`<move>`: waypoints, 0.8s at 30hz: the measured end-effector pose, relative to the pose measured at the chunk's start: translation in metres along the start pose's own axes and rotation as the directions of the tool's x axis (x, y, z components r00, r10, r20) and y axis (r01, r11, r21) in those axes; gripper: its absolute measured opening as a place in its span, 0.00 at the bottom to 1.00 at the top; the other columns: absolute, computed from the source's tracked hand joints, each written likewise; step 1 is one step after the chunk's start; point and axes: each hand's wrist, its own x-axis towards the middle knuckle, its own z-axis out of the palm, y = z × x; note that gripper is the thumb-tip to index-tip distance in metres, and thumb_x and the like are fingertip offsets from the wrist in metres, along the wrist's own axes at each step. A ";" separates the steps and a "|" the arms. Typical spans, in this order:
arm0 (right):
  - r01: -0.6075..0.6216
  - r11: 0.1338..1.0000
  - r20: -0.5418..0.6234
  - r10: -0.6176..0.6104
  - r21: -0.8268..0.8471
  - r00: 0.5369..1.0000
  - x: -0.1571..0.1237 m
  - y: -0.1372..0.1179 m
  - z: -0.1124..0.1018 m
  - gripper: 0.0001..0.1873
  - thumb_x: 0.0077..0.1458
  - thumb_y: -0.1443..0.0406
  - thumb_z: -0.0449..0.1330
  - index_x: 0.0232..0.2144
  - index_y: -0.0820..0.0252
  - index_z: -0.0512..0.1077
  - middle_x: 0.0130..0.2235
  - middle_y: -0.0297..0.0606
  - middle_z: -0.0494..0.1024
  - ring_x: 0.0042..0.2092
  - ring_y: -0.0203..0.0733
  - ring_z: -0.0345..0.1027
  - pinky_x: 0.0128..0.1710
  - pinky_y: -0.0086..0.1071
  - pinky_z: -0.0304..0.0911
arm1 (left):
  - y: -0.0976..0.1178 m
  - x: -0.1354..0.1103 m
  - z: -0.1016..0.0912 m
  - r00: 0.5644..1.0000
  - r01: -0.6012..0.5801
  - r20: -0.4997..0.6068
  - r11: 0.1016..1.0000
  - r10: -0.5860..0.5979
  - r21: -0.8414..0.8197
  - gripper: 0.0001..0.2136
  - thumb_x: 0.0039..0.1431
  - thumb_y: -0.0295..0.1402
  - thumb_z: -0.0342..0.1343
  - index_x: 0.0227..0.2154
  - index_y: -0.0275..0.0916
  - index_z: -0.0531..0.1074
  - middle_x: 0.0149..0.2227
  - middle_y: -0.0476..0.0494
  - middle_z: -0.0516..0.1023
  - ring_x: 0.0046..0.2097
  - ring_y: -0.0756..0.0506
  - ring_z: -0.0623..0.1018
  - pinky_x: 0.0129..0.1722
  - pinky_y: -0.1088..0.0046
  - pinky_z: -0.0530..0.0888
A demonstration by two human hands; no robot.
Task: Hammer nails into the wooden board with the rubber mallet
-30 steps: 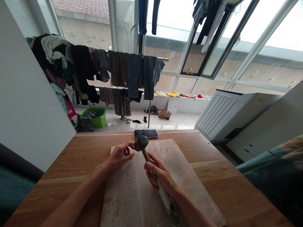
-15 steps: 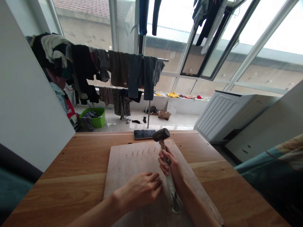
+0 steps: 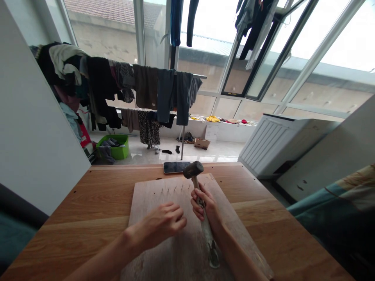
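Note:
My right hand (image 3: 203,201) is wrapped round the handle of a hammer (image 3: 193,170) with a dark, blocky head, held tilted above a wooden board (image 3: 146,203). Along the board's far part, several nails (image 3: 175,188) stand upright in a row, some partly hidden behind the hammer and hand. To the left of the hammer, my left hand (image 3: 164,221) hovers over the board with its fingers curled and pressed together. What the fingertips hold, if anything, is hidden from view.
The board lies on a wooden table (image 3: 88,218). A phone (image 3: 175,167) lies by the table's far edge. Beyond stand a drying rack with hanging clothes (image 3: 146,86), a green basket (image 3: 121,150) and a white washing machine-like cabinet (image 3: 263,144). Windows line the back.
My left hand has moved left and slightly up, away from the hammer. The hammer in my right hand has shifted a little to the left.

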 end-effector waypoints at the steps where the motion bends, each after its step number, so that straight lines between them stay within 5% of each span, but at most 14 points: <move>1: -0.007 1.000 -0.002 0.007 0.000 1.000 0.000 0.000 0.001 0.17 0.52 0.55 0.66 0.31 0.56 0.63 0.28 0.23 0.64 0.16 0.23 0.45 0.08 0.19 0.47 | -0.009 -0.009 0.000 0.997 0.067 -0.029 0.995 -0.069 -0.075 0.06 0.63 0.22 0.54 0.35 0.39 0.73 0.33 0.46 0.77 0.35 0.45 0.76 0.34 0.68 0.72; 3: -0.012 1.000 -0.007 0.012 -0.001 1.000 0.000 0.001 0.002 0.16 0.52 0.55 0.66 0.32 0.56 0.63 0.28 0.24 0.64 0.16 0.23 0.46 0.08 0.19 0.46 | -0.029 -0.028 0.004 0.936 0.281 -0.122 0.908 -0.331 -0.311 0.10 0.63 0.21 0.52 0.40 0.40 0.75 0.36 0.46 0.78 0.37 0.47 0.77 0.37 0.72 0.73; 5: -0.011 1.000 -0.013 0.011 -0.003 1.000 0.000 0.002 0.003 0.16 0.53 0.56 0.65 0.32 0.56 0.63 0.28 0.24 0.64 0.16 0.23 0.46 0.09 0.19 0.46 | -0.048 -0.046 0.012 0.759 0.464 -0.165 0.701 -0.630 -0.542 0.08 0.62 0.25 0.54 0.38 0.41 0.76 0.36 0.47 0.80 0.36 0.49 0.78 0.39 0.74 0.74; 6: -0.010 1.000 -0.013 0.010 -0.001 1.000 0.000 0.003 0.003 0.16 0.53 0.56 0.65 0.31 0.56 0.63 0.28 0.24 0.64 0.16 0.23 0.46 0.09 0.19 0.47 | -0.056 -0.053 0.016 0.677 0.507 -0.157 0.611 -0.719 -0.608 0.06 0.60 0.28 0.56 0.36 0.41 0.77 0.34 0.48 0.81 0.33 0.49 0.77 0.36 0.75 0.74; 8: -0.014 1.000 -0.010 0.014 -0.001 1.000 0.000 0.005 0.004 0.16 0.52 0.55 0.66 0.32 0.56 0.63 0.29 0.25 0.64 0.16 0.23 0.47 0.09 0.19 0.47 | -0.068 -0.062 0.025 0.594 0.544 -0.137 0.521 -0.793 -0.658 0.05 0.58 0.32 0.57 0.34 0.41 0.78 0.30 0.50 0.81 0.30 0.50 0.77 0.31 0.76 0.73; 18: -0.049 0.995 -0.007 0.048 -0.091 0.999 -0.006 0.008 0.013 0.17 0.52 0.54 0.66 0.36 0.56 0.65 0.28 0.25 0.65 0.16 0.23 0.48 0.08 0.20 0.49 | -0.070 -0.062 0.044 0.562 0.542 -0.115 0.470 -0.819 -0.696 0.07 0.56 0.33 0.57 0.33 0.40 0.80 0.29 0.49 0.81 0.25 0.52 0.71 0.26 0.78 0.68; 24: -0.076 0.985 0.055 0.085 -0.156 0.995 -0.011 0.013 0.025 0.22 0.55 0.53 0.65 0.48 0.56 0.67 0.29 0.25 0.66 0.15 0.23 0.50 0.08 0.20 0.51 | -0.067 -0.063 0.045 0.558 0.545 -0.121 0.472 -0.821 -0.692 0.07 0.55 0.32 0.57 0.34 0.40 0.79 0.31 0.48 0.82 0.26 0.52 0.71 0.28 0.77 0.70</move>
